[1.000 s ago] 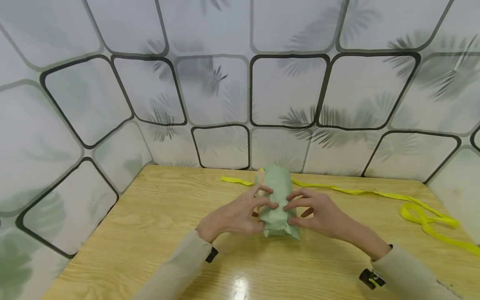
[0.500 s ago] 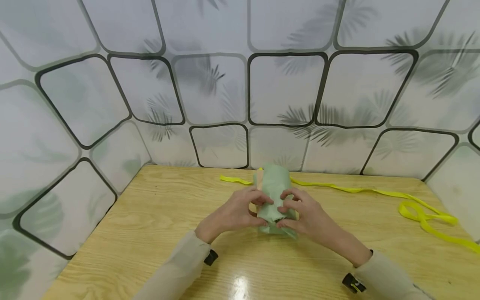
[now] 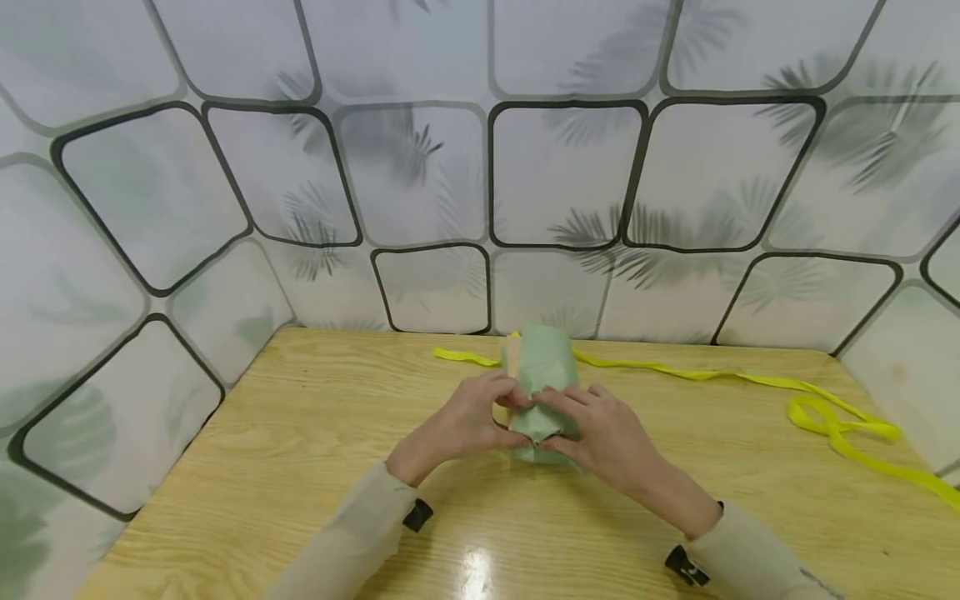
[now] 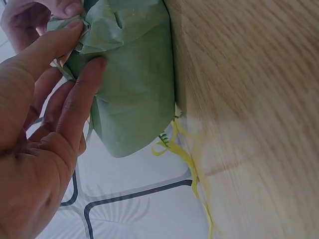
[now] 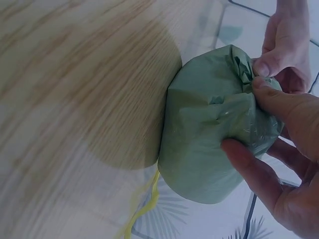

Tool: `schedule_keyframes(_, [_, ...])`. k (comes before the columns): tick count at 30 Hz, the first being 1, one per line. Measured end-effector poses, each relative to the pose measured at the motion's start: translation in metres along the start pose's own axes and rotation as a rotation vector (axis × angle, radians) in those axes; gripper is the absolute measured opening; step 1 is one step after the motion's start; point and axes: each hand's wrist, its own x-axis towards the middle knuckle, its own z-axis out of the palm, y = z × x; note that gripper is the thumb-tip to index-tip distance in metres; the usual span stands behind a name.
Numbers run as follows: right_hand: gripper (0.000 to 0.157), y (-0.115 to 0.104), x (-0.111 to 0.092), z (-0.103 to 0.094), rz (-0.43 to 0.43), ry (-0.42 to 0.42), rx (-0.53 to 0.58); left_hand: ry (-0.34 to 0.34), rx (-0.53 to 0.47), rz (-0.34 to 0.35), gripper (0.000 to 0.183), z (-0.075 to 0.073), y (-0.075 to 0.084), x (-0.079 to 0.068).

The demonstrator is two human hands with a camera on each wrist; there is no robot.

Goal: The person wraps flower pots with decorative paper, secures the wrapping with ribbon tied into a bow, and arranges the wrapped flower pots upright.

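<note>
A bundle wrapped in pale green paper (image 3: 546,358) lies lengthwise on the wooden table, its near end gathered into creases. My left hand (image 3: 467,423) pinches the crumpled paper at that end, thumb low and fingers on top. From the other side, my right hand (image 3: 613,435) pinches the same folds, its thumb meeting the left thumb. In the right wrist view the green wrapping (image 5: 199,134) bunches under the thumb tips, with one finger spread along its side. The left wrist view shows the wrapping's smooth flank (image 4: 134,94) below the pinched folds. What is inside is hidden.
A yellow ribbon (image 3: 697,374) runs along the back of the table behind the bundle, its short end (image 3: 461,356) out to the left. On the right it loops (image 3: 825,421) and trails off the view. A patterned wall covering (image 3: 427,292) borders the table (image 3: 300,450).
My right hand has moved left and inward, closing on the folds at the near end. My left fingers have drawn down to the paper's edge. The hands are now closer together.
</note>
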Motion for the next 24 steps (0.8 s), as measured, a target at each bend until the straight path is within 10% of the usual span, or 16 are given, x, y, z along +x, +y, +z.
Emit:
schedule_keyframes(9, [0.045,0.002,0.003,0.002,-0.032,0.016,-0.008,0.0,-0.071,-0.04,0.034,0.001,-0.001,-0.001])
schedule_keyframes(15, [0.042,0.001,0.005,0.0,0.003,-0.012,0.0,-0.086,-0.224,-0.196,0.036,-0.018,-0.006,-0.006])
schedule_keyframes(24, [0.041,-0.001,0.005,0.001,0.034,-0.026,0.015,0.115,0.101,-0.348,0.029,-0.042,-0.064,0.001])
